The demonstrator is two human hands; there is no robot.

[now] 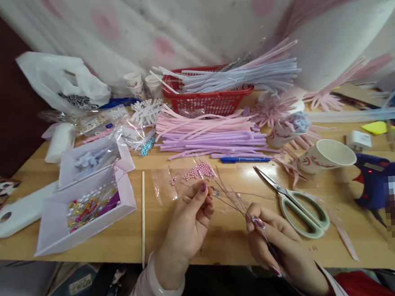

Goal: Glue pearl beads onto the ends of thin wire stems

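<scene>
Over the near middle of the table, my left hand (192, 220) pinches the end of a thin wire between thumb and fingertips. A tiny shiny piece shows beside those fingertips, too small to name. My right hand (274, 237) is closed on a bundle of thin wires (237, 202), which fan out up and to the left. One pink bead (238, 195) sits among the wires. Just beyond my left hand lies a loose pile of pink beads (199, 170) on a clear plastic bag (164, 184). What lies inside my right palm is mostly hidden.
Green-handled scissors (303, 210) lie right of my right hand. A blue pen (245, 159), purple and pink fuzzy stems (214, 142) and a red basket (208, 103) are behind. White boxes (87, 210) stand left; a paper cup (326, 154) and blue glue gun (372, 176) right.
</scene>
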